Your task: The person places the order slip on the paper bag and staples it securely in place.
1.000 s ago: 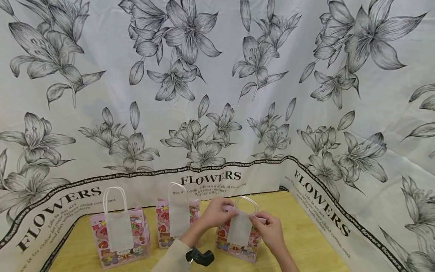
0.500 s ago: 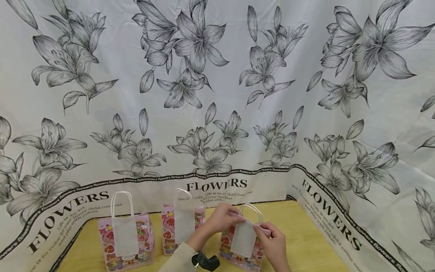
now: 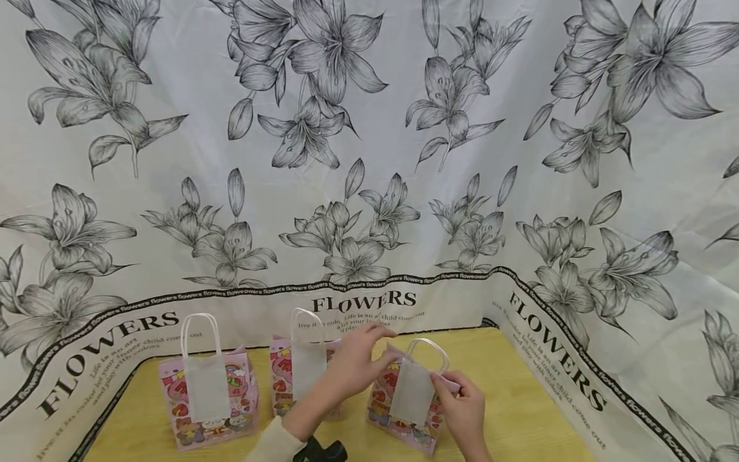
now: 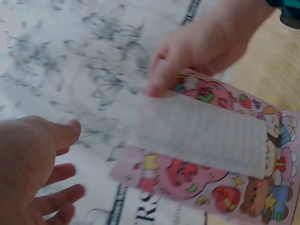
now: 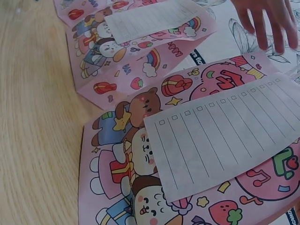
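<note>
A pink cartoon-print gift bag (image 3: 378,414) stands on the right of the table, slightly turned, with white handles (image 3: 433,345). A white lined sheet with small checkboxes (image 5: 220,136) lies against its front and reaches up to its top edge. My right hand (image 3: 464,407) pinches the bag's top edge at the right, thumb in front. Beside the upper left corner, my left hand (image 3: 353,367) hovers with fingers extended. A gap parts the left hand (image 4: 28,164) from the bag in the left wrist view. The right hand's fingers are outside the right wrist view.
Two similar pink bags with white sheets stand to the left: one at the far left (image 3: 245,385), one in the middle (image 3: 281,378), partly behind my left forearm. A flower-printed white cloth (image 3: 369,192) surrounds the wooden table (image 3: 508,410) at the back and sides.
My left hand has let go of the right bag's top edge and moved up and left, its fingers spreading. The bag tilts a little; my right hand keeps its pinch.
</note>
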A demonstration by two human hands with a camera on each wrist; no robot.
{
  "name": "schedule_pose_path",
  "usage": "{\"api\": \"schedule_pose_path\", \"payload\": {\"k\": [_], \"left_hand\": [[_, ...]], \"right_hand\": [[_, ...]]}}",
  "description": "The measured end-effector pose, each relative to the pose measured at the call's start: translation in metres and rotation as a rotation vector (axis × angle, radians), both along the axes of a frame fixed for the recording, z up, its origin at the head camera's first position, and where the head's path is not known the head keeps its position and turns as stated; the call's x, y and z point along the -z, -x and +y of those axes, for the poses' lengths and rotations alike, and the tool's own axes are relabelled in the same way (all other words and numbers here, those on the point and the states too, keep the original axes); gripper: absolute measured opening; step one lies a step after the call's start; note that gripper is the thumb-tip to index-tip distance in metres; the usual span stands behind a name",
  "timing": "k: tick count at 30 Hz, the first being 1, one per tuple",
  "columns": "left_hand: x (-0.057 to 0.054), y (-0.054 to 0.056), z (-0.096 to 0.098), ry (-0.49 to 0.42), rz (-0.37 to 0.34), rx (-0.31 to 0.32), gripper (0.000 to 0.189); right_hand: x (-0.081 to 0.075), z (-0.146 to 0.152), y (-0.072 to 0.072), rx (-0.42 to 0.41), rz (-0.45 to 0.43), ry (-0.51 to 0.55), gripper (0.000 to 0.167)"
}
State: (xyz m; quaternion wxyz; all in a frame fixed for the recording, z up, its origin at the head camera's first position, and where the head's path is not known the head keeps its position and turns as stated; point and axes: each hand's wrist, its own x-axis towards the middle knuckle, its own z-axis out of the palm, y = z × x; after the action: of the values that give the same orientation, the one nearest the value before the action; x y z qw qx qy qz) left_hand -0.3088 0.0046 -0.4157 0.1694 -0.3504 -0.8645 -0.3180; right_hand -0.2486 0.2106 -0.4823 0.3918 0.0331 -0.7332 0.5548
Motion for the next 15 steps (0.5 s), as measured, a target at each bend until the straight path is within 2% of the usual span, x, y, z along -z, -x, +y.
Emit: {"api": "schedule_pose_path", "payload": {"k": [3, 7, 9, 12, 15], "left_hand": [[-0.005, -0.014, -0.037, -0.05, -0.174, 0.054, 0.024], [0.005, -0.033, -0.102, -0.068, -0.427, 0.125, 0.018], [0.017, -0.04, -0.136, -0.08, -0.533, 0.122, 0.02], [0.045, -0.048, -0.179, -0.112, -0.631, 0.077, 0.023], [0.077, -0.055, -0.213, -0.142, -0.682, -0.017, 0.027]], "right_hand": [[0.0, -0.003, 0.002, -0.031, 0.009, 0.009, 0.013], [-0.001, -0.007, 0.003, -0.079, 0.044, -0.001, 0.012], [-0.001, -0.008, 0.003, -0.09, 0.066, -0.017, 0.011], [-0.002, -0.008, 0.002, -0.08, 0.079, -0.025, 0.012], [-0.001, -0.006, 0.002, -0.076, 0.071, -0.016, 0.011]]}}
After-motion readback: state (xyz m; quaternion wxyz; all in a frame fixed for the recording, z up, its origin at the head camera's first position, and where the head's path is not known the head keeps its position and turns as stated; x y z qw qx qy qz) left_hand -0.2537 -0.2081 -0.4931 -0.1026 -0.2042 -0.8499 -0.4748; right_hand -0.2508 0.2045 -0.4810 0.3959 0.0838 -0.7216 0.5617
